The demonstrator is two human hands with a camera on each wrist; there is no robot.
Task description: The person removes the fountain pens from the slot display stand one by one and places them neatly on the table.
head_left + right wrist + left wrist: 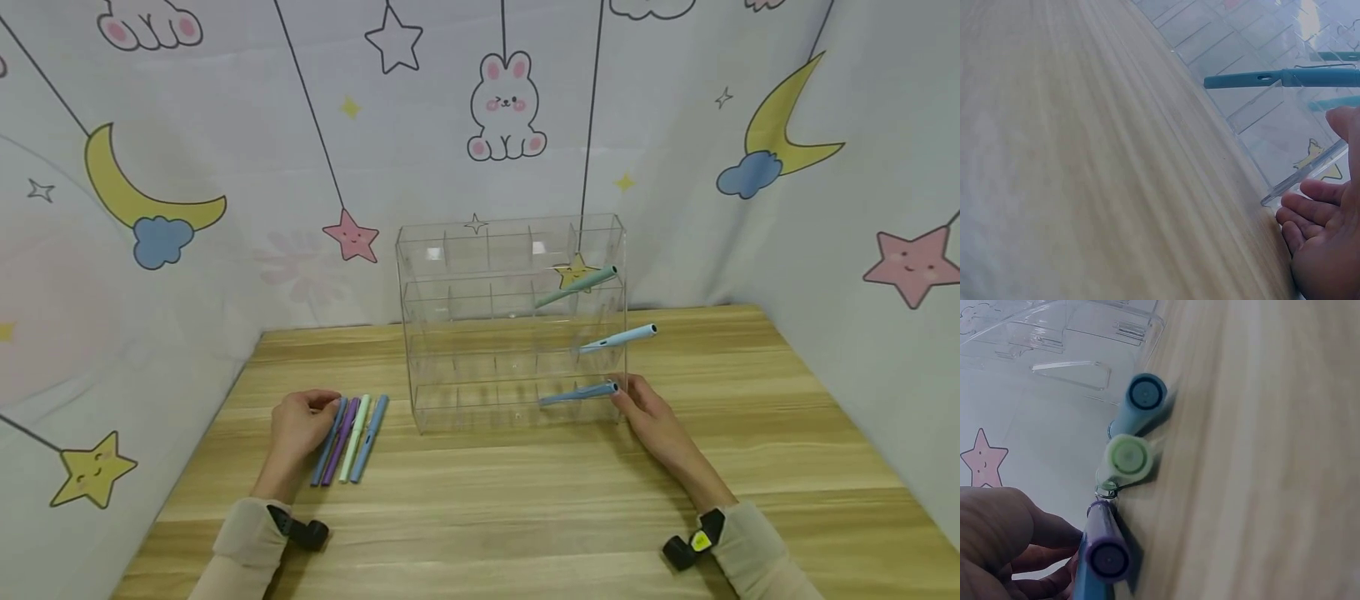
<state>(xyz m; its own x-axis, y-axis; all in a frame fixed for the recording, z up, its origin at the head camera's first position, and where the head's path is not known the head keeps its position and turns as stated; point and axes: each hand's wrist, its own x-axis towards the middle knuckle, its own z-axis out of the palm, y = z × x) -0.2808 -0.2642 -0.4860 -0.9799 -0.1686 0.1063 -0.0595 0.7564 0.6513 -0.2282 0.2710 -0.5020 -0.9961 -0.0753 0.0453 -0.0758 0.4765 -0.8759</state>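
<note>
At the left, my left hand [303, 421] pinches the upper end of a dark blue pen [328, 442], the leftmost in a row lying on the table. Beside it lie a purple pen [341, 442], a pale green pen [355, 439] and a lighter blue pen [370, 439]. My right hand [648, 414] grips the lower right side of a clear compartmented rack [411, 367], its thumb and fingers on either side of the panel's edge [1310, 172]. A blue pen [577, 394] lies in the bottom tier, its end by my thumb.
Higher in the rack, a light blue pen [618, 337] juts out past the right side, and a green pen [577, 286] rests tilted. The wood-grain table [495, 517] meets a printed curtain [300, 167] behind the rack and at both sides.
</note>
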